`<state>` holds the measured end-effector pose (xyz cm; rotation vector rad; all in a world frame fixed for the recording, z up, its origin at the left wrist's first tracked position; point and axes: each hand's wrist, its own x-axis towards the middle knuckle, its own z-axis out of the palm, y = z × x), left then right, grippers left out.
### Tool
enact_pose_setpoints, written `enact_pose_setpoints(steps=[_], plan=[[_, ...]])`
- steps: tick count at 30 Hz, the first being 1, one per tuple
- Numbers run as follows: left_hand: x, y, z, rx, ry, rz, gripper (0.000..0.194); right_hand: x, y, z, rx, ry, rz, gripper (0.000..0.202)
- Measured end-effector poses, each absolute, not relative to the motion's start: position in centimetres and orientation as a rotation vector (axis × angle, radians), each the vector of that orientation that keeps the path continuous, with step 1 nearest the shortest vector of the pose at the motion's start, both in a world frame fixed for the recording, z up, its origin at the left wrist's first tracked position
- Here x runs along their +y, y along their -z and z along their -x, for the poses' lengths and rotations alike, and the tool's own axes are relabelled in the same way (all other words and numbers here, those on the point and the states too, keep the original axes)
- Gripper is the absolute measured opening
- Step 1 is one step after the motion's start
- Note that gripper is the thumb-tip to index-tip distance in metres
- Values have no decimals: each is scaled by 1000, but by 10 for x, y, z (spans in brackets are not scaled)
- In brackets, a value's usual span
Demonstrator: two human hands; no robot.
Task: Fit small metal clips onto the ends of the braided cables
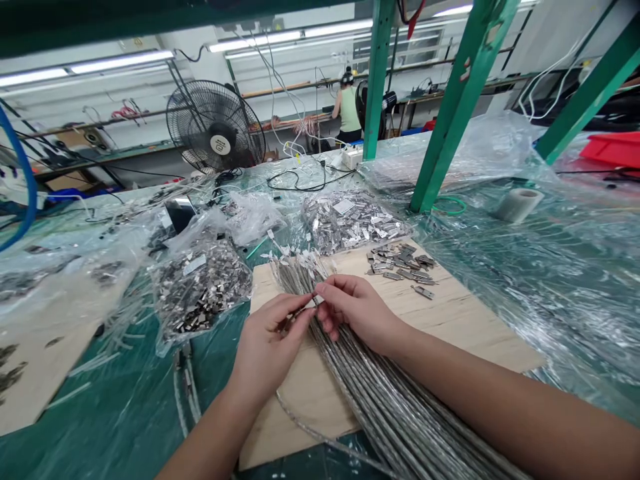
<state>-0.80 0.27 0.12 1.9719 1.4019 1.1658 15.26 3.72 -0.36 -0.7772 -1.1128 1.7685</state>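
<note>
My left hand (273,340) and my right hand (357,310) meet fingertip to fingertip over a thick bundle of clear-jacketed braided cables (380,407). Both are closed in a pinch. Between the fingertips is a small connector end, mostly hidden by the fingers. A single cable (320,437) curves up from the bottom towards my left hand. White connector tips (305,263) finish the bundle's far end. Beneath it lies a pale wooden board (460,320). To the right on the board is a pile of small metal plugs (400,261), with one plug (423,292) apart.
Plastic bags of metal parts (205,280) and silvery connectors (350,220) lie beyond the board. Pliers (187,380) rest at left. A green post (445,113) rises at right, near a tape roll (519,205). Behind are a large fan (215,127) and a person (349,110).
</note>
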Motion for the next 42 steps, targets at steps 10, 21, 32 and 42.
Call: enact_pose_setpoints(steps=[10,21,32,42], plan=[[2,-4,10,1391,-1163,-2047,17,38,5,-155,-1273,-1656,929,33],[5,-17,15,1266,-887,-1391,28,39,6,-155,-1227,-1772,802,34],[6,-15,23,1181,-706,-1171,34,39,7,-154,-1228,-1742,822,33],[5,-18,21,1115,-701,-1139,31,41,9,-153,-1211,-1781,791,32]])
